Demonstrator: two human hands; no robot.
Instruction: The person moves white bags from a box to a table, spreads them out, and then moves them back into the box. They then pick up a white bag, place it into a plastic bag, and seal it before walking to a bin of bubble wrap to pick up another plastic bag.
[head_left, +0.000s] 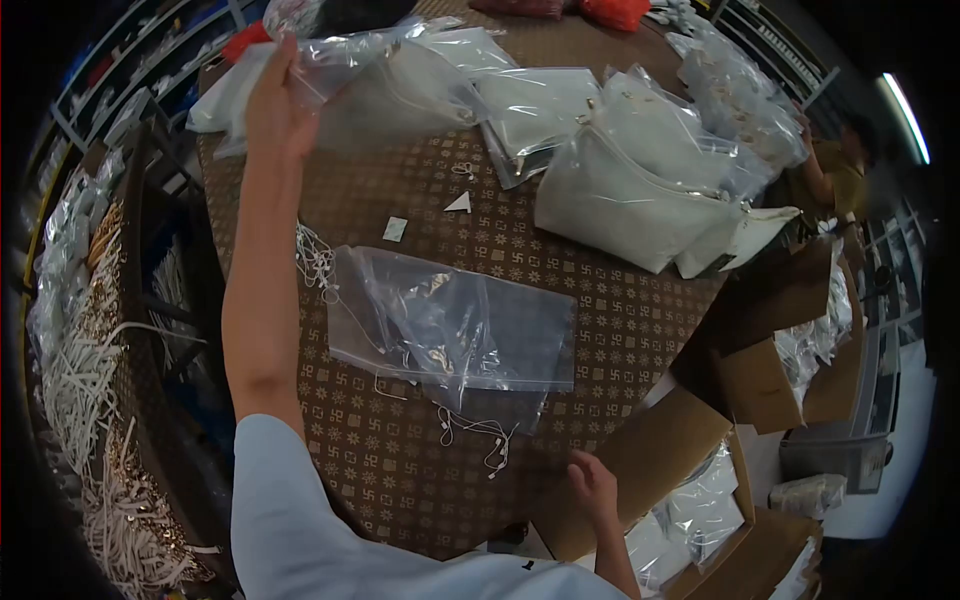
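Up top, the left hand [280,105] grips a clear, crinkled plastic bag [390,75] holding something white.

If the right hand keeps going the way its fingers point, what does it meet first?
Probably the white cord lying on the table, just ahead of the right hand; the clear bag lies beyond. Depth is uncertain.

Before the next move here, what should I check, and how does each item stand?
1. Left hand grips the far bagged item: ok.
2. Right hand free, at the table edge: ok.
3. Empty bags lie flat mid-table: ok.
4. White cords clear of the bags: not ok, some lie under them.
5. Bagged pouches stacked steadily at the far right: cannot tell.
6. Open box within reach of the right hand: ok.
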